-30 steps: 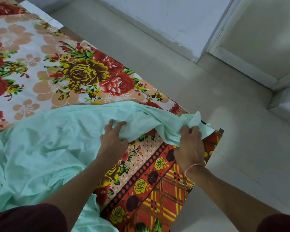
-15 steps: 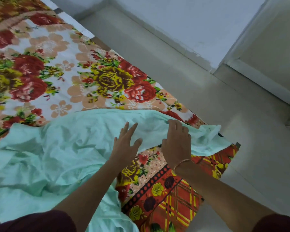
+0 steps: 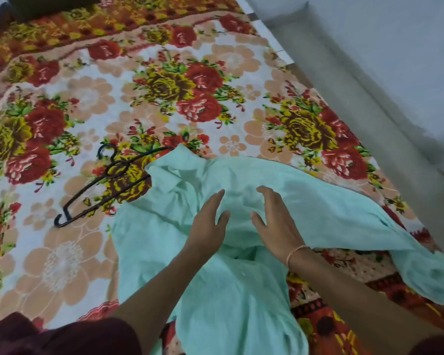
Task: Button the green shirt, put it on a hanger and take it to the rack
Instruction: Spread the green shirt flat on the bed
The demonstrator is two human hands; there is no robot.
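The pale green shirt [image 3: 318,201] lies crumpled on the flowered bedsheet [image 3: 92,103], one end trailing off toward the bed's right edge. My left hand [image 3: 207,224] rests flat on the cloth near its middle, fingers straight. Just to its right, my right hand [image 3: 276,221] hovers over or touches the shirt with fingers spread and slightly bent, holding nothing. A black hanger [image 3: 105,183] lies on the sheet to the left of the shirt, its right end tucked under the fabric. No buttons are visible.
The bed's right edge runs diagonally, with grey tiled floor [image 3: 369,111] beyond it and a white wall [image 3: 395,47] further right. A dark object [image 3: 51,6] sits at the bed's far top left.
The view has swung left, bringing the hanger into sight. My right hand has let go of the shirt's edge, and both hands now lie open side by side over the shirt's middle.
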